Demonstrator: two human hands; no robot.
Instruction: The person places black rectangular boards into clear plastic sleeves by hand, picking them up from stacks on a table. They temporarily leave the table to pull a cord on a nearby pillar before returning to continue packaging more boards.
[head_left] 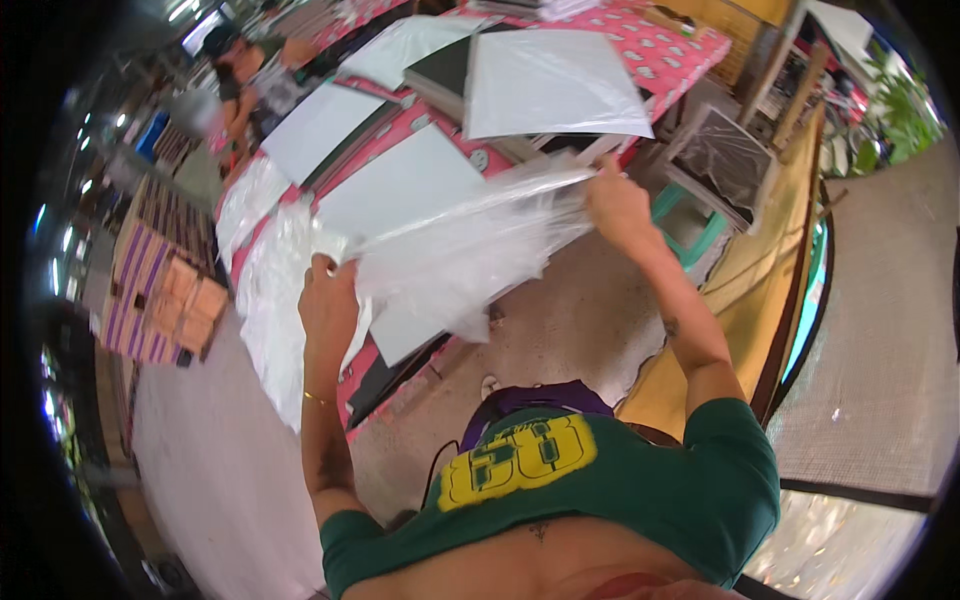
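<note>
A thin clear plastic sheet (465, 240) is stretched between my two hands, with its lower part hanging loose. My left hand (330, 305) is closed on its left end, beside a heap of white plastic (275, 305). At the other end, my right hand (618, 208) pinches the plastic near the table's right side. Under the sheet lies a pale grey flat board (400, 185), partly covered by the plastic. Whether the plastic is a single layer or a bag, I cannot tell.
The table has a pink patterned cover (650, 45). A plastic-wrapped board stack (555, 85) and another pale board (325, 130) lie farther back. Stacked cartons (165, 270) stand left, a green stool (690, 225) right. Another person (245, 75) is at the far left.
</note>
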